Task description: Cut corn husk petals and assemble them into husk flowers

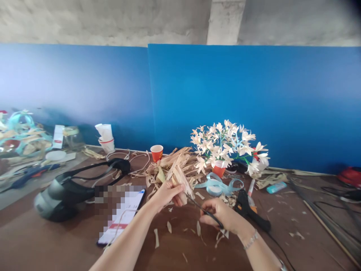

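My left hand (174, 192) is closed on a pale dried corn husk (182, 178), its fingers pinching the lower part. In my right hand (216, 215) is a pair of scissors (207, 213) with dark handles, fingers wrapped round them. The blades point up and left and reach the husk's lower edge beside my left fingers; whether they are cutting into it I cannot tell. Behind my left hand lies a heap of dried husks (180, 155). Husk scraps (169, 227) are scattered on the brown table (169, 256) below my hands.
White husk flowers (221, 145) stand in an orange cup (218, 170). Light blue ribbon (216, 188) and a black glue gun (252, 212) lie right. On the left are a phone (121, 222), a black headset (64, 192) and cords. Another orange cup (156, 152) stands near the blue partition (239, 86).
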`<state>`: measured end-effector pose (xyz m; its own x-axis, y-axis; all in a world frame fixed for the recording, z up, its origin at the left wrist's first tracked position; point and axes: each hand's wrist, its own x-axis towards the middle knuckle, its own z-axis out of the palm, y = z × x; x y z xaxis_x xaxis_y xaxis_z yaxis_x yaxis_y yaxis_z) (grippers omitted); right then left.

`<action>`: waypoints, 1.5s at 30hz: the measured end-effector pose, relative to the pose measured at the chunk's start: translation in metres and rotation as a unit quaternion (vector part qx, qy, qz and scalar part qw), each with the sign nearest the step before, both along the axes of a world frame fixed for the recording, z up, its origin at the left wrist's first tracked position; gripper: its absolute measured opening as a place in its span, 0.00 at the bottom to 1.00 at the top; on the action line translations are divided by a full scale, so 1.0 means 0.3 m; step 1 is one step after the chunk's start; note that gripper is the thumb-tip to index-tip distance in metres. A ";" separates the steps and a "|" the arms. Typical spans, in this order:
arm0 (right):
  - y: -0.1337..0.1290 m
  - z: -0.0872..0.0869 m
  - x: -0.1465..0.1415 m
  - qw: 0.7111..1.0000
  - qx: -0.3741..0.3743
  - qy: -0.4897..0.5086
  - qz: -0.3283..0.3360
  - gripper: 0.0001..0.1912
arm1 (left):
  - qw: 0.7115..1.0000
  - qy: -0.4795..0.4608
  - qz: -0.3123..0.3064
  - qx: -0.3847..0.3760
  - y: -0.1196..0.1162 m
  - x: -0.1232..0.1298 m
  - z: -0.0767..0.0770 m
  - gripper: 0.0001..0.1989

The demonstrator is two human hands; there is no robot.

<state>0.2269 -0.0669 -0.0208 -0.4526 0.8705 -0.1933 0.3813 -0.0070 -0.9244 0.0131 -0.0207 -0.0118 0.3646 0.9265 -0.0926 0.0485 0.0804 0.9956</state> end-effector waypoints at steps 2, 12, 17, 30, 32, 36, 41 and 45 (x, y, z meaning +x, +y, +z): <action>0.000 -0.002 0.002 1.000 0.000 -0.008 0.001 0.16 | 1.000 0.009 -0.001 -0.001 -0.001 -0.001 0.003 0.20; 0.000 0.007 0.006 1.000 -0.021 -0.014 -0.002 0.15 | 0.999 0.016 0.047 0.008 0.025 0.000 -0.033 0.16; 0.002 -0.006 0.010 0.998 -0.058 0.017 0.007 0.14 | 0.992 -0.004 0.120 0.045 0.035 -0.005 -0.035 0.19; -0.003 0.003 -0.012 0.999 -0.036 0.013 -0.003 0.15 | 0.990 -0.024 0.140 0.013 0.007 0.023 -0.009 0.19; -0.002 0.001 -0.012 0.999 -0.037 0.013 -0.005 0.15 | 0.990 -0.019 0.140 0.011 0.004 0.025 -0.006 0.19; -0.003 0.003 -0.015 0.999 -0.032 0.008 -0.007 0.15 | 0.990 -0.023 0.138 0.008 0.005 0.026 -0.006 0.19; -0.006 0.014 -0.022 1.000 -0.027 0.002 -0.009 0.17 | 0.990 -0.029 0.134 0.016 0.007 0.028 -0.011 0.19; -0.005 0.018 -0.021 1.000 -0.003 -0.007 -0.011 0.18 | 0.990 -0.026 0.139 0.023 0.006 0.028 -0.013 0.19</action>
